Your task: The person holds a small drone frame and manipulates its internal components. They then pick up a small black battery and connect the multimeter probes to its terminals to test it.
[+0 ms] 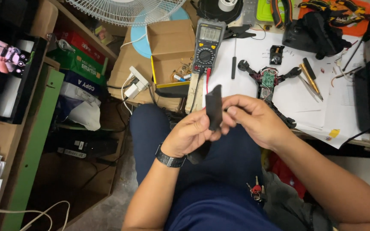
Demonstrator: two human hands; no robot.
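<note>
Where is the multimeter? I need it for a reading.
In the head view, the multimeter lies top centre on the bench, between the cardboard box and the drone frame.

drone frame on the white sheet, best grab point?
Probably the narrow centre body of the drone frame, pinched across its sides from above. It lies flat on the white paper with four arms splayed out, and exposed board and wires sit on top, so side pressure avoids them. Both hands, left hand and right hand, are occupied with a black strip.
</note>
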